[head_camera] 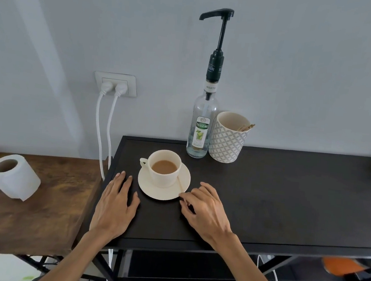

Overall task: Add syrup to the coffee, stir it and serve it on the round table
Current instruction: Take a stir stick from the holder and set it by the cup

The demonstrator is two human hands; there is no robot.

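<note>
both hands (115,204) flat beside saucer (163,193)

Cup (165,169) on saucer (163,190), before bottle (201,128)

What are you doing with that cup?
A person is getting a coffee ready. Both hands rest on the dark table: the left hand beside the saucer, the right hand with fingertips at the saucer's edge. The cup holds milky coffee, and a thin stick lies on the saucer. The syrup bottle with its pump stands behind, untouched.
</note>
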